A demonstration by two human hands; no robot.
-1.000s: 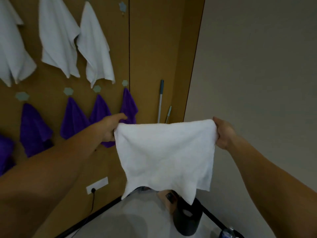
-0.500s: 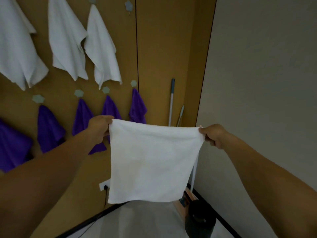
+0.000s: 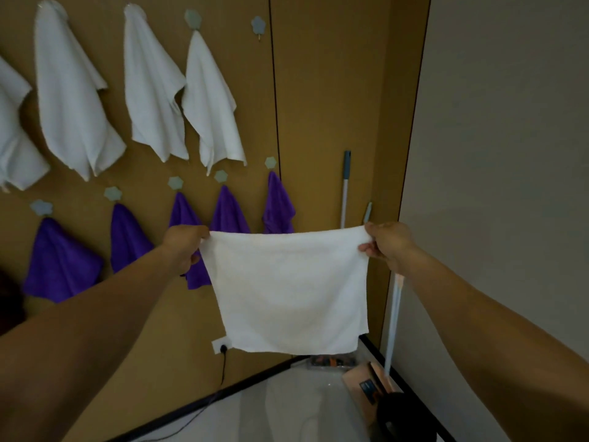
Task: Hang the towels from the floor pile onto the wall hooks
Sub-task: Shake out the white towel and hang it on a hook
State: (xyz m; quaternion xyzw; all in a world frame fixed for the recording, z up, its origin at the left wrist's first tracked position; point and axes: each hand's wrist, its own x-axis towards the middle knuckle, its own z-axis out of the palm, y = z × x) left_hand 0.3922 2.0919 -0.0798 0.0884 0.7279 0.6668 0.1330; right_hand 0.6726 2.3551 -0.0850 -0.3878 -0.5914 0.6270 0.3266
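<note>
Our left hand [image 3: 183, 247] and right hand [image 3: 387, 245] each pinch a top corner of the white towel [image 3: 288, 291]; draped this flat, it may slip off the bare hook [image 3: 258, 25].

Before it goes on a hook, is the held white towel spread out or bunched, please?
Spread out: the white towel hangs flat, its top corners pinched by the left hand and right hand.

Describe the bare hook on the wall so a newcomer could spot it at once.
Start at the brown wall with two rows of hooks: white towels above, purple towels below. Follow the upper row rightward to its last hook, beside the dark vertical seam. Unlike its neighbours, it carries no towel.
</note>
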